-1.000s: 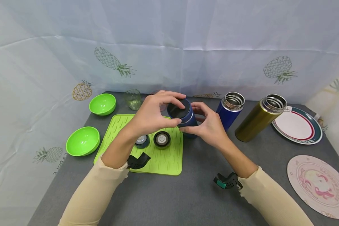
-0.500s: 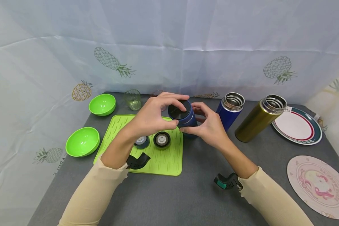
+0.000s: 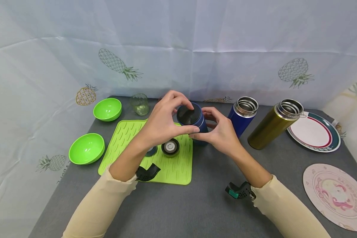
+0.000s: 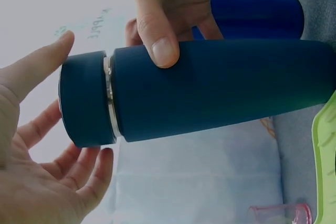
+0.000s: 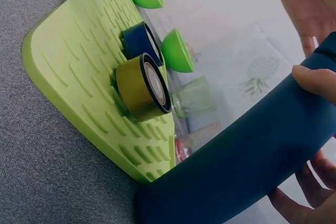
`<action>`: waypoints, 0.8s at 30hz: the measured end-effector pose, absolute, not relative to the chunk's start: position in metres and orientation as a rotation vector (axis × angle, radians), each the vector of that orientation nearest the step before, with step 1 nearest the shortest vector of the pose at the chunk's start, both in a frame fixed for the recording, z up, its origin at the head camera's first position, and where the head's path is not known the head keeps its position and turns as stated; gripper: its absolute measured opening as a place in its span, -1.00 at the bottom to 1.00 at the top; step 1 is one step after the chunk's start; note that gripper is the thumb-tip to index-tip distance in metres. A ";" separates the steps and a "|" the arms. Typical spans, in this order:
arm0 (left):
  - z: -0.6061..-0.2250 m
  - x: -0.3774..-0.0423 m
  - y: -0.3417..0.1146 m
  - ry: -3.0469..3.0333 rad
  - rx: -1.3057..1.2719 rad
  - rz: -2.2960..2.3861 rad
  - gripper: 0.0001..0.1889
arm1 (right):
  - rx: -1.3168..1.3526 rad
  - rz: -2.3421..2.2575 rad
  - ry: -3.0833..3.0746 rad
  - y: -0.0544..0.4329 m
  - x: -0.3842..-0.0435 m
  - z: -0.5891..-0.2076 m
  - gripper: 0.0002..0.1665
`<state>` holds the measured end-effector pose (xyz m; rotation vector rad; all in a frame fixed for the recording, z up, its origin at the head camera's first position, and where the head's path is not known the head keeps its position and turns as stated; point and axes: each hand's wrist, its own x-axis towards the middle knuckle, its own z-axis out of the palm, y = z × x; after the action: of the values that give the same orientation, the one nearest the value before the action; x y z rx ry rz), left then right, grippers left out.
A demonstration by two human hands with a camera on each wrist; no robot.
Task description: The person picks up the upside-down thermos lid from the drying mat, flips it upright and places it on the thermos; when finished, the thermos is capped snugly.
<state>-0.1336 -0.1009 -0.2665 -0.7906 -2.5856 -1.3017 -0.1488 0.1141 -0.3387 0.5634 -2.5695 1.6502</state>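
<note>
A dark blue thermos stands on the table, its lid seated on the neck with a thin silver ring showing beneath. The left hand holds this lid at its rim, thumb on the near side and fingers curled at the opposite side. Around the upper body of the thermos, the right hand keeps its grip, with the thumb on the near side. Two more lids, an olive-gold one and a blue one, lie upside down on a green mat.
Right of the hands are a lidless blue thermos and a lidless olive-gold thermos. Farther right lie a rimmed plate and a round pink mat. Green bowls and a glass stand at the left.
The left hand has turned on the lid: its fingers have drawn back toward the left and its thumb has slid right along the near side. The right hand and the thermos have stayed put.
</note>
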 end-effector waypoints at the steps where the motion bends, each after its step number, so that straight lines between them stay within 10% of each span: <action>1: -0.267 -0.134 -0.101 -2.587 -0.787 -1.298 -0.52 | 0.562 1.646 -2.572 0.114 -0.149 -0.339 -0.14; 24: -0.267 -0.147 -0.117 -2.614 -1.058 -1.382 -0.59 | 0.567 1.625 -2.592 0.113 -0.149 -0.338 -0.08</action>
<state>-0.1468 -0.1168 -0.2672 -1.0583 -2.6139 -1.3821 -0.1486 0.1127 -0.3377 0.5665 -2.5916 1.6253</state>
